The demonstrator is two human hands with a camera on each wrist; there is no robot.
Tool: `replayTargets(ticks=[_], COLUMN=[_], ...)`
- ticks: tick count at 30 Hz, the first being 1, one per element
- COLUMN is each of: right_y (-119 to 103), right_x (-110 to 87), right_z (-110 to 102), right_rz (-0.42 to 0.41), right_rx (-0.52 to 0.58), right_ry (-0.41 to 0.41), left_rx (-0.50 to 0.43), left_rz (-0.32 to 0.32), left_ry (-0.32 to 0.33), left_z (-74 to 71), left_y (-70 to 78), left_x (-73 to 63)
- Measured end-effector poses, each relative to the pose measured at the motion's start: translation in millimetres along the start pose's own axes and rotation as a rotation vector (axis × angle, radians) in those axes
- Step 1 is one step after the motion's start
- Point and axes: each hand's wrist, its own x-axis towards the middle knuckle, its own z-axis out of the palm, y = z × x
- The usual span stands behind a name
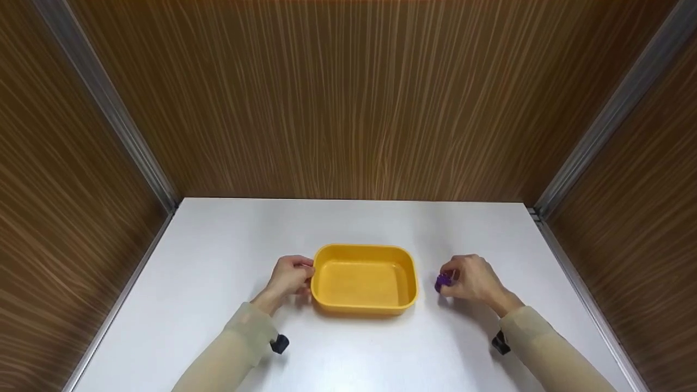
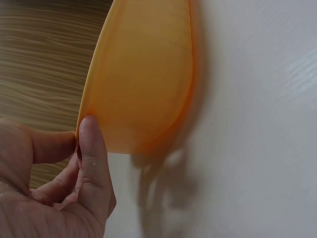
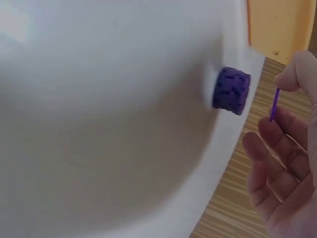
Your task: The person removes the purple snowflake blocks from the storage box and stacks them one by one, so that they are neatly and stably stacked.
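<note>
A yellow rectangular tub [image 1: 359, 311] with rounded corners stands on the white tabletop. My left hand [image 1: 289, 276] pinches its left rim, the thumb and a finger on either side of the wall in the left wrist view. To the right of the tub, my right hand [image 1: 472, 279] pinches a thin purple piece [image 3: 274, 105] between thumb and fingertip; it looks like a narrow strip from this angle. Beside these fingers, a short purple cylinder [image 3: 232, 91] with a notched surface sits on the tabletop. In the head view the right fingers partly cover the purple cylinder [image 1: 442, 282].
The white tabletop [image 1: 228, 239] is bounded by a brown wood-grain panel [image 1: 348, 109] at the back and more panels at both sides. Grey metal strips [image 1: 577, 103] run along the corners. Both forearms wear pale sleeves [image 1: 234, 343] with dark wrist devices.
</note>
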Motion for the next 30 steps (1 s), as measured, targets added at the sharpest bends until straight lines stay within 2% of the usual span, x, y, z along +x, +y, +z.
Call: replayTargets(ticks=[7, 16, 21, 30], right_y=[4.6, 4.8, 6.3, 7.2], right_x=[-2.4, -3.3, -4.2, -3.1], right_z=[7.1, 11.3, 12.1, 11.1], right_rz=[-0.005, 0.044, 0.026, 0.107], right_rx=[-0.012, -0.023, -0.026, -0.004], right_ry=[0.008, -0.016, -0.008, -0.054], left_rx=[0.001, -0.016, -0.030, -0.035], left_rz=[-0.007, 0.022, 0.024, 0.024], left_ry=[0.001, -0.020, -0.014, -0.015], left_z=[0.8, 0.7, 1.5, 1.7], left_y=[-0.5, -0.4, -0.7, -1.1], left_x=[0.4, -1.5, -0.6, -0.1])
